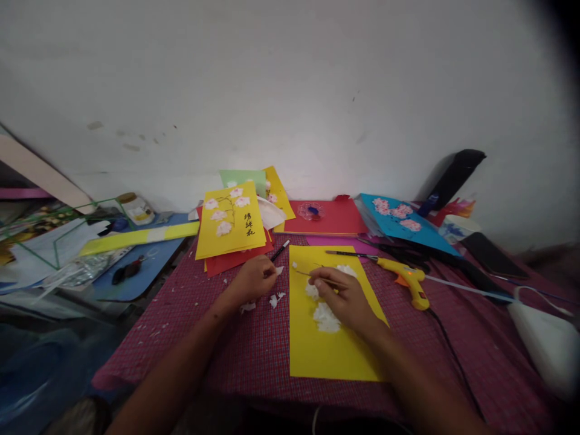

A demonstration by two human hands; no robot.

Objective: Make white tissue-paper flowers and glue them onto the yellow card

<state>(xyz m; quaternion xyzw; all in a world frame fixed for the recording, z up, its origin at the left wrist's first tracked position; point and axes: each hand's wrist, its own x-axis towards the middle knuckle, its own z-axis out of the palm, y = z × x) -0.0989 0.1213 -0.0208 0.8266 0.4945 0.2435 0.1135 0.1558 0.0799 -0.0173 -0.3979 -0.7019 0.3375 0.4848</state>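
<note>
A yellow card (pixel 335 356) lies flat on the checked tablecloth, bearing crumpled white paper flowers (pixel 326 318). Over it, my right hand (pixel 342 296) is closed around a slender pointed tool (pixel 302 273); its kind is hard to make out. The tool's tip points left, close to a small white bit (pixel 295 264) near the card's upper left. My left hand (pixel 254 278) is beside the card's left edge, its fingers curled together. A white scrap (pixel 280 270) shows at those fingertips; whether it is gripped is unclear. Torn white paper pieces (pixel 275 299) lie just below.
A yellow hot glue gun (pixel 408 281) with a cord lies right of the card. Behind are a marker (pixel 281 250), a flowered yellow card (pixel 226 235), red sheets (pixel 335 220) and a flowered blue card (pixel 408 225). A white box (pixel 544 344) stands at right.
</note>
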